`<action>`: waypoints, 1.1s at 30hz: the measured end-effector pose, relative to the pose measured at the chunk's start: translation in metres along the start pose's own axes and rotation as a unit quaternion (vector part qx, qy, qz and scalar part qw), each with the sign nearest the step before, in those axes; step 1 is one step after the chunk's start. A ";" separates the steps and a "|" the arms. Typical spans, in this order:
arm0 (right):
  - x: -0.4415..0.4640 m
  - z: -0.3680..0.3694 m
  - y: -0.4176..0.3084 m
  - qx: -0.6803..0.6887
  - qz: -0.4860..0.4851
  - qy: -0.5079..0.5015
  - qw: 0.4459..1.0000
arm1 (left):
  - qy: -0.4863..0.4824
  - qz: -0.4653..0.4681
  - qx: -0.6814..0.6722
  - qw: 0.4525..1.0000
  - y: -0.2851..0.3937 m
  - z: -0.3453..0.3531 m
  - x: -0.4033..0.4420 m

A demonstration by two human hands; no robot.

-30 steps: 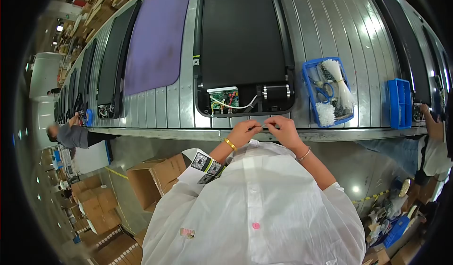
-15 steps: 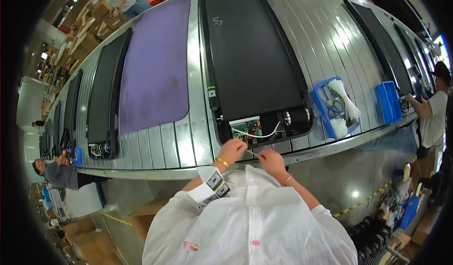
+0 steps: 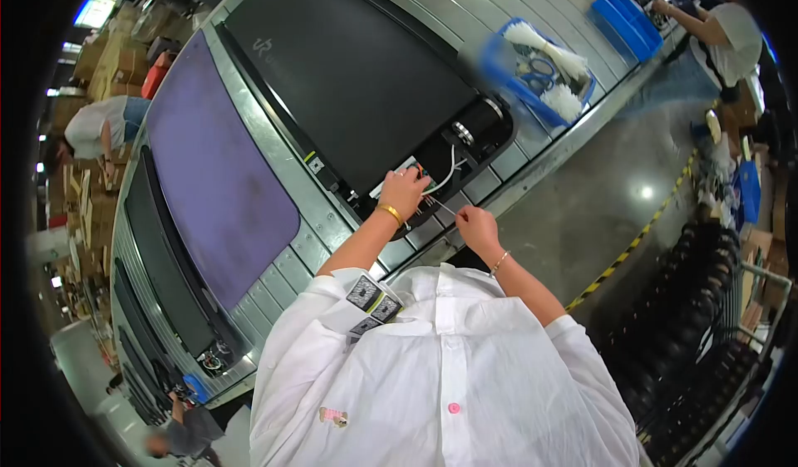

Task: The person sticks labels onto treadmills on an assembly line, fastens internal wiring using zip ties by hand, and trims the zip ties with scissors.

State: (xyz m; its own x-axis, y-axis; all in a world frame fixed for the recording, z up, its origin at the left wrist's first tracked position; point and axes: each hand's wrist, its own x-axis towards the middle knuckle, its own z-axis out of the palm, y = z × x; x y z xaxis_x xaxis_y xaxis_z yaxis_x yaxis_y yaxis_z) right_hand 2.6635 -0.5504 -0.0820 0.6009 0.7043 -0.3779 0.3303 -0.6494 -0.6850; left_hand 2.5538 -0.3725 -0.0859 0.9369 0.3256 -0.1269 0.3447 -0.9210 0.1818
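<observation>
A black walking treadmill [image 3: 349, 68] lies on the metal-slat conveyor, its near-end housing uncovered. Inside that housing, a green circuit board [image 3: 413, 169] with wires is partly hidden under my left hand [image 3: 404, 193]. The left fingers are bent down over the board and wires; what lies between them is hidden. A thin white cable tie [image 3: 446, 207] runs from the wires to my right hand [image 3: 478, 229], pinched between thumb and finger just outside the treadmill's near edge. A loose white cable [image 3: 453, 168] curves up beside my left fingers.
Right of the treadmill stands a blue bin [image 3: 569, 114] with white cable ties and blue-handled scissors [image 3: 539, 74]. Another blue bin [image 3: 628, 22] is farther right, near a co-worker [image 3: 719, 39]. A purple mat [image 3: 216, 168] and another treadmill [image 3: 170, 259] lie to the left.
My view has turned, so the conveyor now slants. My left hand has moved from the cable tie onto the board and wires. My right hand still pinches the tie, which now reaches the wires.
</observation>
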 end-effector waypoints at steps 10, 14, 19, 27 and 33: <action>0.012 0.019 -0.003 -0.017 0.032 -0.010 0.999 | -0.060 -0.047 0.018 0.997 0.003 0.002 0.007; 0.012 0.025 0.002 -0.010 0.017 -0.021 1.000 | -0.057 -0.060 -0.003 0.997 -0.001 0.009 0.007; 0.025 0.050 0.000 0.004 -0.041 -0.010 0.999 | -0.043 -0.066 -0.025 0.997 0.003 0.007 0.004; 0.036 0.080 0.001 -0.106 -0.140 -0.048 0.983 | -0.027 -0.078 -0.030 0.996 -0.003 0.032 -0.004; 0.046 0.029 -0.045 -0.067 -0.158 -0.065 0.983 | -0.047 -0.074 0.023 0.996 0.008 -0.007 0.006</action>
State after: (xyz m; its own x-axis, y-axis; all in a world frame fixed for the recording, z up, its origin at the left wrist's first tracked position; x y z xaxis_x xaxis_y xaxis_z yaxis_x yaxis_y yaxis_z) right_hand 2.6549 -0.4806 -0.0862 0.3571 0.9022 -0.2420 0.5841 -0.4179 -0.6958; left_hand 2.5622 -0.3767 -0.0783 0.8652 0.4396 -0.2411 0.4743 -0.8736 0.1092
